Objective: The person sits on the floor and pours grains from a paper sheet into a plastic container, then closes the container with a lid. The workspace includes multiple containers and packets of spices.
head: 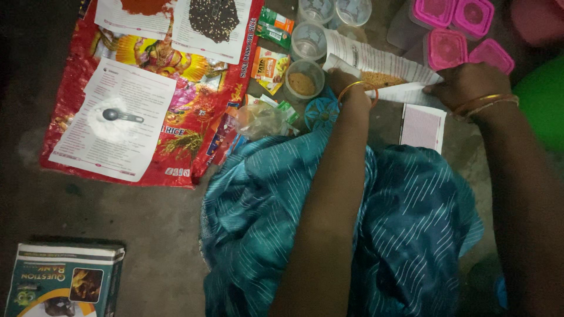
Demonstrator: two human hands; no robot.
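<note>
Your left hand [343,79] and right hand [464,82] pinch opposite ends of folded paper sheet [382,64] — brown powder [380,79] cradled between, filled container [303,81] just beside left hand.

Both forearms reach forward, left hand [339,79] and right hand [464,85] each closed in a pinching grip.

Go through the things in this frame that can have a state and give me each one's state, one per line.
Paper sheet: curled into a chute, held by both hands, yellowish grains on it.
Left hand: gripping the sheet.
Right hand: gripping the sheet.
Small jar: open, part filled with brown powder.
Pink-lidded tubs: closed.
Spoon: lying in white powder.
</note>
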